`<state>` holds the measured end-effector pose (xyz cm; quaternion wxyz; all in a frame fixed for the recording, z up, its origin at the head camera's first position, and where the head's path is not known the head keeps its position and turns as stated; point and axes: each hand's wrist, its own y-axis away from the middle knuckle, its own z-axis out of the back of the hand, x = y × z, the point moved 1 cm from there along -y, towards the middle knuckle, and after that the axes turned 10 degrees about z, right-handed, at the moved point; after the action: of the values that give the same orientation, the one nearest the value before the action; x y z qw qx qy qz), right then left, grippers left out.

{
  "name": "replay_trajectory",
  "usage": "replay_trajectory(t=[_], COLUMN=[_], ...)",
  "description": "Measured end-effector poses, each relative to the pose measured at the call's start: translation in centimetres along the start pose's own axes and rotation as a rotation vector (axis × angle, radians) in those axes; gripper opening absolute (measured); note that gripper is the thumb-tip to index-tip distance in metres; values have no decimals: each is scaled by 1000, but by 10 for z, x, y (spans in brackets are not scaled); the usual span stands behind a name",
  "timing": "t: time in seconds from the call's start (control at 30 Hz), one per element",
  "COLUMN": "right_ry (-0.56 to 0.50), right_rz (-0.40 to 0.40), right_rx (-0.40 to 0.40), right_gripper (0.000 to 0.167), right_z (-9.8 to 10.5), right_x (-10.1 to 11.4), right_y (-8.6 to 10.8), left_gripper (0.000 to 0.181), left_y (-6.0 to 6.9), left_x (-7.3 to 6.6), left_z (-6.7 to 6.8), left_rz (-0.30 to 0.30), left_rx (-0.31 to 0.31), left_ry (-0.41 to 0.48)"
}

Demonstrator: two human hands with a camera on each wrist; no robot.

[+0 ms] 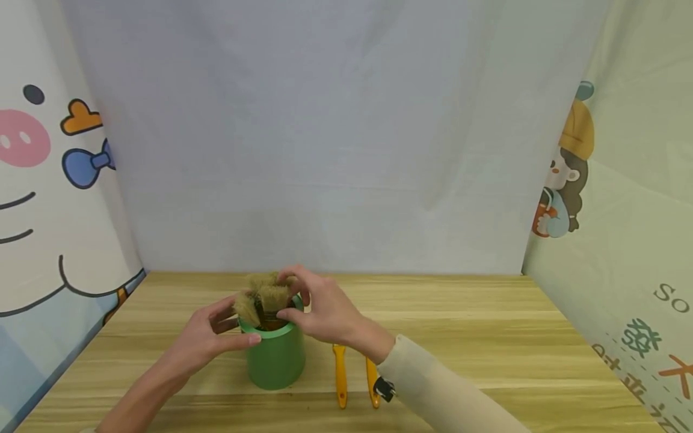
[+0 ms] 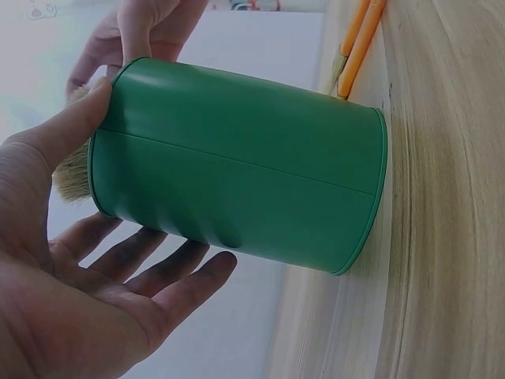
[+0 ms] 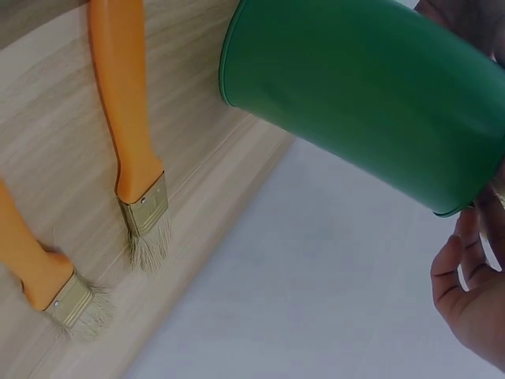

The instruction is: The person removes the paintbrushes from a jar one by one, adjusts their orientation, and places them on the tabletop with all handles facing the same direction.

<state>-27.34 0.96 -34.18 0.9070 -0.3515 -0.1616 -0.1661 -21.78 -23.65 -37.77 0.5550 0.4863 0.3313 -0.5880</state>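
A green can [image 1: 276,361] stands upright on the table, with several paintbrushes in it, bristles up. My left hand [image 1: 206,334] holds the can by its upper left side, the thumb at the rim and the fingers round the side in the left wrist view. From the right, my right hand [image 1: 330,307] reaches over the rim and pinches a paintbrush [image 1: 274,296] just below its bristles. The brush handles inside are hidden by the can wall. Beside the can lie two orange-handled paintbrushes [image 3: 126,95] [image 3: 39,268], partly covered by my right forearm in the head view.
The wooden table [image 1: 460,337] has a pale cloth [image 1: 335,150] hanging behind it. Printed cloths hang on both sides, a cartoon pig [image 1: 59,222] on the left one. A small black-and-white object [image 1: 385,389] is at my right sleeve, its kind unclear.
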Motion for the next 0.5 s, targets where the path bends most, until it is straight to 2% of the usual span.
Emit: replay_trajectory(t=[0.2, 0.37, 0.5], right_ry=[-24, -31, 8], right_rz=[62, 97, 111], right_rx=[-25, -19, 2], right_gripper=[40, 42, 44], right_z=[1, 2, 4], right_x=[0, -3, -5], right_y=[0, 1, 3], left_gripper=[87, 88, 91], left_y=[0, 0, 0], left_x=[-1, 0, 0], left_z=[-1, 1, 1], left_rz=[-33, -33, -22], left_rx=[11, 8, 12], left_ry=[16, 23, 17])
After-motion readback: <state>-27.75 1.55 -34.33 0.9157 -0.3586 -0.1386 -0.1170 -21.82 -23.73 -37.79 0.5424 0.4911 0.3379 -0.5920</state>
